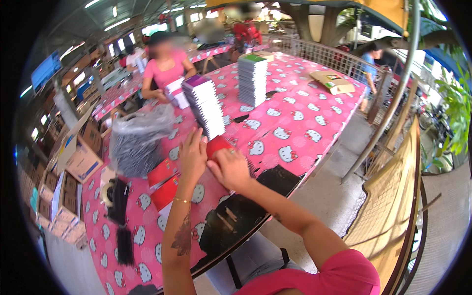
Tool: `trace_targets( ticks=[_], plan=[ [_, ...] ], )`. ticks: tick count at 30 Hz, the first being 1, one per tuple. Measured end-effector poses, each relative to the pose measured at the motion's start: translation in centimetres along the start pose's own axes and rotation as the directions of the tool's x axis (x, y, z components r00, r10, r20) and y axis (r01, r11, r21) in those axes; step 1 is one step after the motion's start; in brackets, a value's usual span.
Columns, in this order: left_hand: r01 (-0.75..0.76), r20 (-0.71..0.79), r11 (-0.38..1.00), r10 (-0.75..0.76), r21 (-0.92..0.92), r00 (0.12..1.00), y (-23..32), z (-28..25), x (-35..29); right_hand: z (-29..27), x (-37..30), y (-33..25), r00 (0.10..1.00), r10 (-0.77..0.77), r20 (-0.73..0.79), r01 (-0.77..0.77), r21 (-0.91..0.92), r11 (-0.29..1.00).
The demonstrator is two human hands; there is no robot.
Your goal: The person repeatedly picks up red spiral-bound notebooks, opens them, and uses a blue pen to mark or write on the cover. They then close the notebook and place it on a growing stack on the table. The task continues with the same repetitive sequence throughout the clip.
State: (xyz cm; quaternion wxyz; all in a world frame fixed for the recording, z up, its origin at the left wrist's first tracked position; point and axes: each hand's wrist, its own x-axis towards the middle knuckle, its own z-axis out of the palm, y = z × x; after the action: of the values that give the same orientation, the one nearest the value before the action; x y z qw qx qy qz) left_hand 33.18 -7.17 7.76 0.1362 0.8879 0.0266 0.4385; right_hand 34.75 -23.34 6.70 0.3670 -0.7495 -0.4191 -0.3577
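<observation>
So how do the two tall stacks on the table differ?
The near stack leans, fanned out, and has a purple top; the far stack stands straight with a green top. The near stack sits just beyond the left hand and right hand; the far stack stands farther back. Both rest on the pink tablecloth.

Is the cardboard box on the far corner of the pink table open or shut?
Open. The cardboard box has its lid flap folded back flat on the pink table, so its inside shows. What it holds cannot be told.
</observation>
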Motion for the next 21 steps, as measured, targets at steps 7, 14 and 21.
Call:
trace_targets(
  ticks=[7, 14, 21],
  plan=[
    [0.12, 0.1, 0.987, -0.13, 0.107, 0.986, -2.3, -14.7, -11.1, -5.1, -0.4, -3.9, 0.996, -0.083, 0.01, 0.075, 0.341, 0.937],
    [-0.093, 0.149, 0.957, 0.053, 0.276, 0.987, -5.6, -13.2, -16.8, -1.0, -6.2, -8.2, 0.981, -0.052, 0.189, -0.073, 0.597, 0.799],
    [0.038, 0.399, 0.996, -0.066, 0.076, 0.915, 1.7, -14.0, -19.2, 1.2, -10.4, -6.1, 0.771, 0.035, 0.636, -0.577, 0.674, 0.461]
  ],
)
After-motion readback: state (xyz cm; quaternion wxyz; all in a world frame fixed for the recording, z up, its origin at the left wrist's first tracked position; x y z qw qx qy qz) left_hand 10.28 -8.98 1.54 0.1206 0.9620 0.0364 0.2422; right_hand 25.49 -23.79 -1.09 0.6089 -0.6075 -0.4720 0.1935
